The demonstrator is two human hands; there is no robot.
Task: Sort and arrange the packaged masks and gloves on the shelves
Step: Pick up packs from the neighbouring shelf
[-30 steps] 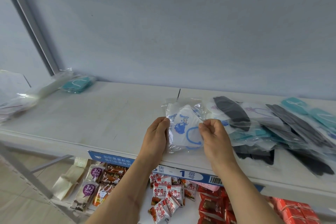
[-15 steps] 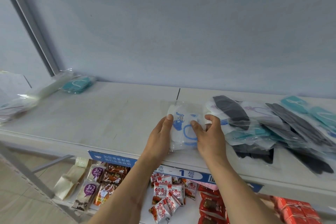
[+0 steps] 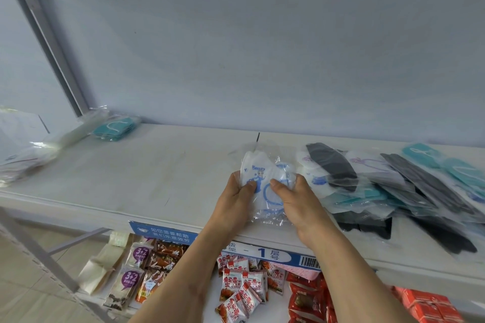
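Two hands, the left hand [image 3: 237, 199] and right hand [image 3: 294, 199], pinch a clear-wrapped white mask with a blue cartoon print [image 3: 258, 173] between thumbs and fingers, just above the white shelf [image 3: 131, 178] near its front edge. Just beside it, toward the shelf's right end, lies a heap of black, teal and white packaged masks [image 3: 393, 186]; a teal packaged mask [image 3: 115, 127] sits at the back left corner.

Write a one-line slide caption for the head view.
Both hands hold a clear-bagged white cartoon-print mask over the shelf, beside a mixed mask pile.
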